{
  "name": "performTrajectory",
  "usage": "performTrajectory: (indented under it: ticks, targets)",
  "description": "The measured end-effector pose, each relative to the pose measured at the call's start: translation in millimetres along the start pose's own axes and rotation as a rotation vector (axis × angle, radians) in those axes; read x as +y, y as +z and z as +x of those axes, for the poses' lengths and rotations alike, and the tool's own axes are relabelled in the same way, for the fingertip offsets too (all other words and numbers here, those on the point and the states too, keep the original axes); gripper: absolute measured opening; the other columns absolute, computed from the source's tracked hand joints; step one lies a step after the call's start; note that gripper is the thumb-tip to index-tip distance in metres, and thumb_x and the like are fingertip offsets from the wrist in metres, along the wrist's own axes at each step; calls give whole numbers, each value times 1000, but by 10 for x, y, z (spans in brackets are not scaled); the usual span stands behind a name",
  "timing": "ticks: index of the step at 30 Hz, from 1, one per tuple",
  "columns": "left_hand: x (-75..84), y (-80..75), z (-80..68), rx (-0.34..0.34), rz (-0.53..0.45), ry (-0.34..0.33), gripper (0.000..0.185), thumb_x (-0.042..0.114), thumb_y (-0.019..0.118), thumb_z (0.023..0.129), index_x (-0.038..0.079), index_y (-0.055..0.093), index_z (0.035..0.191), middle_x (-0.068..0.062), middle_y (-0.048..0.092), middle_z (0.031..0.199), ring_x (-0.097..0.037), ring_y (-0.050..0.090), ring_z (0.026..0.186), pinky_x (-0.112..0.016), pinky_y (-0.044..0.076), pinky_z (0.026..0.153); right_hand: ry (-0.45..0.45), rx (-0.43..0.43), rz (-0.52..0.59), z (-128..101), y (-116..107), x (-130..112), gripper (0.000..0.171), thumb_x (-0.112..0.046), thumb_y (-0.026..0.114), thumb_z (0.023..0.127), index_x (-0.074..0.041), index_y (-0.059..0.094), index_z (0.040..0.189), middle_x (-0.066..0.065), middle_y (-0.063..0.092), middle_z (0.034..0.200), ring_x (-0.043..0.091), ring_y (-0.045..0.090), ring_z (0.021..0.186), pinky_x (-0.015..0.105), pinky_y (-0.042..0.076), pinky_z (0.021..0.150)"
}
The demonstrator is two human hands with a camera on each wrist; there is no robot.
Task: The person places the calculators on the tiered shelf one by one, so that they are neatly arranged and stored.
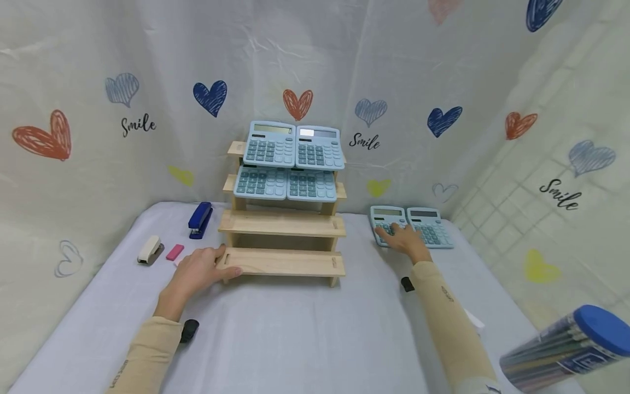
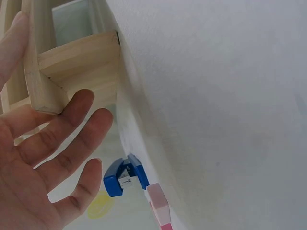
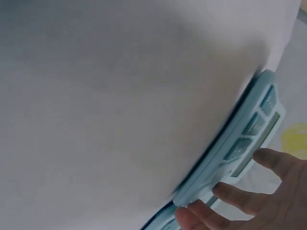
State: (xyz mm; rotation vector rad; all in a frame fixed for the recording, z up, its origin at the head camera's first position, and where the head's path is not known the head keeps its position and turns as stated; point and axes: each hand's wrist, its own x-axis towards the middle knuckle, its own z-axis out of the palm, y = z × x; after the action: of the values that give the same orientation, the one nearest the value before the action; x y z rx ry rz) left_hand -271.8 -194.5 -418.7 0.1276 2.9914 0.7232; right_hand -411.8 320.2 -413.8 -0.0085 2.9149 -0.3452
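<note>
A stepped wooden shelf stands mid-table, with light-blue calculators on its two upper tiers. My left hand holds the left end of the lowest tier, thumb on top. In the left wrist view, the index finger of this left hand goes behind the board's end while the other fingers spread free. Two more light-blue calculators lie side by side on the table at right. Over the left one of that pair, my right hand reaches with fingers extended. The right wrist view shows those fingertips at the calculator; firm contact is unclear.
Left of the shelf lie a blue stapler, a white stapler and a pink eraser. A blue-lidded tub of pencils stands at the front right. A heart-printed curtain hangs behind the white-covered table.
</note>
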Motion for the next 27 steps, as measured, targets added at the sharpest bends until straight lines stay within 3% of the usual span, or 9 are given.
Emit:
performTrajectory:
  ticks: [2, 6, 11, 17, 22, 27]
  targets:
    - [-1, 11, -3, 1, -4, 1, 99, 64, 74, 80, 0, 44, 150, -18, 63, 111, -24, 52, 83, -32, 34, 60, 16, -16, -5, 25, 4, 29, 100, -77, 23, 95, -2, 16, 160, 43, 3, 159, 71, 2, 141, 81, 12, 109]
    - [4, 22, -7, 1, -6, 3, 99, 64, 74, 80, 1, 45, 149, -15, 63, 104, -24, 52, 82, -32, 34, 60, 49, -47, -3, 57, 13, 42, 97, -76, 30, 95, -8, 11, 161, 47, -4, 156, 76, -1, 137, 84, 15, 104]
    - [7, -8, -18, 8, 0, -2, 98, 63, 75, 80, 1, 45, 149, -12, 61, 96, -23, 51, 80, -32, 33, 59, 63, -68, -26, 107, 12, -24, 99, -73, 44, 93, -13, 8, 162, 51, -1, 153, 78, 1, 135, 82, 16, 106]
    - [21, -42, -22, 12, 7, -1, 96, 62, 75, 80, 1, 45, 149, -10, 57, 90, -23, 50, 78, -32, 32, 58, 75, -69, -30, 83, 18, -90, 104, -74, 49, 89, -13, 8, 162, 51, 8, 152, 79, 1, 134, 81, 12, 108]
    - [14, -41, -20, 7, 20, 12, 96, 62, 74, 81, 0, 46, 148, -16, 61, 100, -24, 51, 79, -32, 32, 58, 26, -60, -84, -3, 73, -123, 104, -74, 51, 88, -11, 13, 162, 43, 22, 154, 71, 17, 138, 79, 17, 110]
    - [17, -40, -23, -9, 15, 7, 99, 65, 73, 81, -1, 43, 150, -19, 63, 110, -25, 52, 83, -32, 34, 60, -14, -35, -67, -210, 70, -190, 104, -80, 46, 86, -15, 17, 162, 40, 35, 151, 60, 41, 133, 68, 35, 106]
